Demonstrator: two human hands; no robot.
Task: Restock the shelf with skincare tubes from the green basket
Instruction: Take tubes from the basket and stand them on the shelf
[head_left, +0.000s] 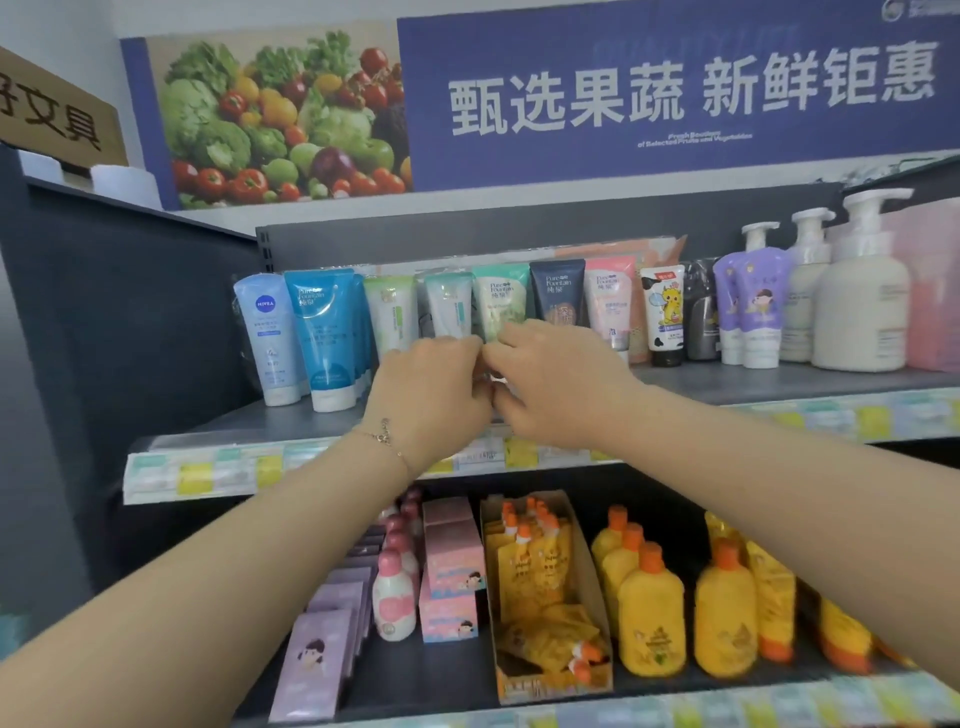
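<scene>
A pale blue plastic tube (267, 338) starts an already well-filled row on the dark grey shelf (234, 415). Mid-row, the left hand (431, 395) and right hand (556, 384) meet with fingers curled. Whether they grip a tube is hidden. White pump bottles (860, 306) end the row. The green basket is out of view, so I can't tell what remains.

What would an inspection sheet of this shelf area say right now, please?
Surface: upper shelf, grey, price labels along its front edge.
Job's things: tubes standing in a row; basket not in view.
Clutter: pump bottles at the row's right end.
Grips: left hand and right hand meet before the middle tubes, fingers curled; what they hold is hidden.
Cables: nothing seen.
Surroundings: vegetable banner above; yellow bottles on the lower shelf.
</scene>
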